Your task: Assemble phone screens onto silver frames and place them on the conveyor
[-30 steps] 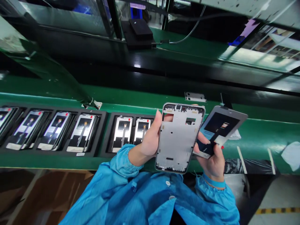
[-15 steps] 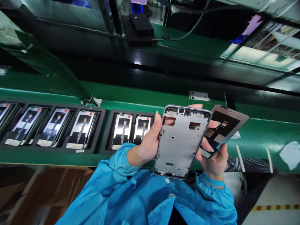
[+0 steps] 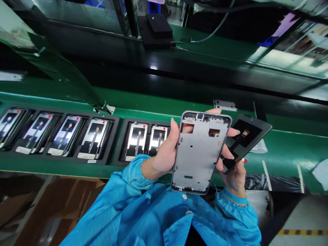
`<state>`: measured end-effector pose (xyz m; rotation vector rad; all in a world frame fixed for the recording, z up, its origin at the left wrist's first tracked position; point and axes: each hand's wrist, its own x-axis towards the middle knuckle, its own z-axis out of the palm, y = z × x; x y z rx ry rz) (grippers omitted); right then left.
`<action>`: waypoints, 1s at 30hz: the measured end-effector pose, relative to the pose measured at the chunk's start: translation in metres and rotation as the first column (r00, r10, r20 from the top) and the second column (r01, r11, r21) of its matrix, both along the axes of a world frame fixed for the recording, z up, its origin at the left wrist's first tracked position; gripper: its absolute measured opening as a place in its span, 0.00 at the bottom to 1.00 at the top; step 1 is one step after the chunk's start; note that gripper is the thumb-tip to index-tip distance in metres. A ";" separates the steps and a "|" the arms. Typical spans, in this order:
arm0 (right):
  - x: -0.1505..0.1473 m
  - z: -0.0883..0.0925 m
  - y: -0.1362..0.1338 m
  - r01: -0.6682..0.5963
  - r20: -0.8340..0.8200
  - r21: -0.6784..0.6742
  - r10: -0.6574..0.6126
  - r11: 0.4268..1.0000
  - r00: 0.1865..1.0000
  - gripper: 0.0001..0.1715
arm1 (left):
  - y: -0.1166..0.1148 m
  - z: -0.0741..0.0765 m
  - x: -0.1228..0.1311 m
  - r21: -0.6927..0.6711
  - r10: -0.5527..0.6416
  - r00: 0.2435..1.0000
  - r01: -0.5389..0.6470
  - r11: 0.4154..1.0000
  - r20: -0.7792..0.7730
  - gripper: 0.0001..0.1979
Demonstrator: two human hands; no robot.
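My left hand (image 3: 164, 153) grips a grey metal phone frame (image 3: 200, 153) by its edges, thumb on the left rim and fingertips showing past the right rim. The frame stands upright in front of me, its cut-outs at the top. My right hand (image 3: 234, 174) holds a dark phone screen panel (image 3: 246, 138) by its lower end, just behind and to the right of the frame. The panel tilts up to the right and shows a small flex connector. Both sleeves are blue.
Black trays (image 3: 116, 140) with several screen panels (image 3: 137, 140) stand in a row along the green bench (image 3: 282, 150) on the left. A small grey part (image 3: 225, 105) lies beyond the frame. White scraps (image 3: 321, 171) lie at the right; a dark conveyor (image 3: 153, 78) runs behind.
The screen panel in my right hand has tipped flatter and moved in behind the frame's right edge. The frame has stayed upright in my left hand, shifted slightly right.
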<state>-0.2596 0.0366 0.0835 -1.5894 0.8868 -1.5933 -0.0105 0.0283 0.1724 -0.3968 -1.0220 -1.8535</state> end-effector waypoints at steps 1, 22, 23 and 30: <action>0.000 -0.001 -0.001 -0.037 0.035 0.004 0.037 0.999 0.999 0.36 | -0.003 0.002 0.000 -0.013 -0.011 1.000 0.011 1.000 -0.008 0.40; 0.008 0.031 0.001 -0.059 -0.203 -0.171 0.024 0.983 0.979 0.36 | -0.040 0.017 0.006 0.431 0.233 0.970 -0.179 0.885 -0.075 0.41; 0.007 0.033 0.002 -0.064 -0.210 -0.175 0.026 0.983 0.977 0.36 | -0.040 0.018 0.007 0.436 0.231 0.970 -0.175 0.883 -0.077 0.42; 0.000 0.045 0.012 -0.045 -0.206 -0.227 -0.003 0.973 0.979 0.36 | -0.034 0.024 0.009 0.461 0.195 0.979 -0.144 0.876 -0.065 0.45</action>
